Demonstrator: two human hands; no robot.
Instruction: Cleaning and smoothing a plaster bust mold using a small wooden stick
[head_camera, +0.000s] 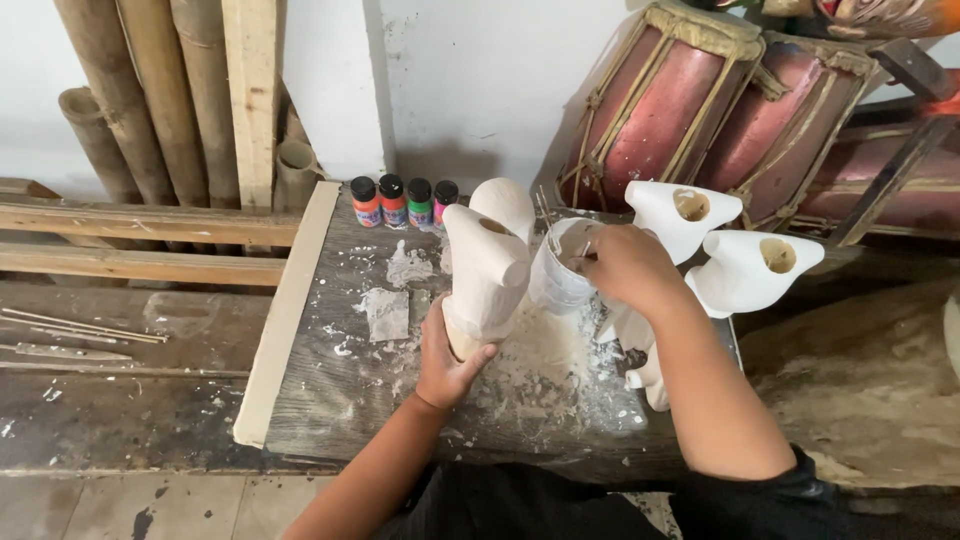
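The left hand (447, 362) has its grip clamped on the base of an unpainted wooden carving (487, 270), which stands upright on the paint-spattered surface (330, 400). Just right of the carving, the right hand (628, 266) has its grip closed on a brush handle inside a white plastic cup (556, 270). Right of the cup stand 2 white-primed carvings (745, 270). Behind the carving, 4 small paint bottles (404, 202) line the surface's far edge.
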